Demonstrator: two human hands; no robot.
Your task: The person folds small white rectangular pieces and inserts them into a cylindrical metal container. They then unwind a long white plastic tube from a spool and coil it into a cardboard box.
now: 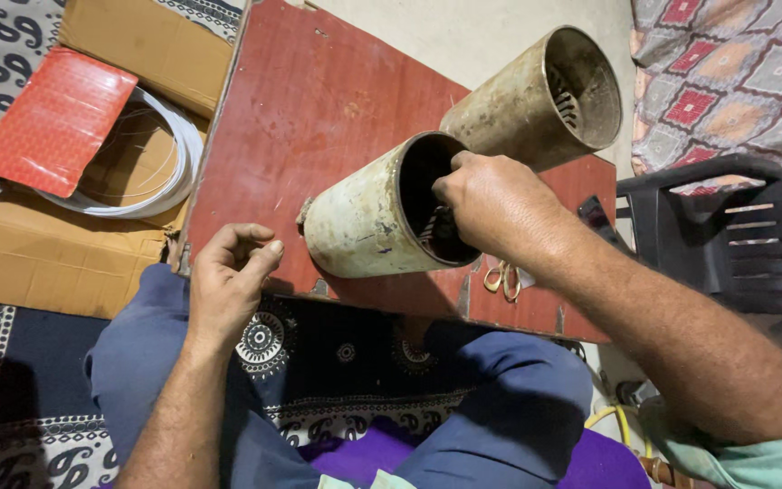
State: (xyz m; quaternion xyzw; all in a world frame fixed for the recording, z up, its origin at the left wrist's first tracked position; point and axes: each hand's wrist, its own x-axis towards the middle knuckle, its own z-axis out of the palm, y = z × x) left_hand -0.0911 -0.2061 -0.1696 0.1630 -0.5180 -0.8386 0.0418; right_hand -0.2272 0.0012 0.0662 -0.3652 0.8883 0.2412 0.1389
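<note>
**Winding work on the near motor shell, right hand down inside the bore**

So here's the setup: a reddish-brown board serving as the tabletop [319, 100] sits low across the person's lap, and two worn metal cylinders lie on it on their sides. The near cylinder [364, 222] is just past the front edge, open end facing right. The far cylinder [518, 104] lies just behind it, mouth also open, with slots or wire visible inside.

The right hand [491, 204] is at the mouth of the near cylinder with its fingers curled in over the rim and down into the bore. The fingertips are hidden in there, so I can't tell if they're pinched on something or just pressing. You can make out some coiled wire inside, just below the hand.

The left hand [233, 272] hovers just left of that cylinder at the board's edge, not touching it. Thumb and forefinger are drawn nearly together; whether a thin strand sits between them I can't make out.

As for progress, my read is mid-job: the near shell is being worked on inside, and nothing is closed up.

Other stuff around: small gold-handled scissors [502, 279] by the front edge, a cardboard box [47, 263] on the left with a white coil [174, 172] and a red sheet [52, 122] on it, and a dark plastic chair [726, 235] on the right
</note>
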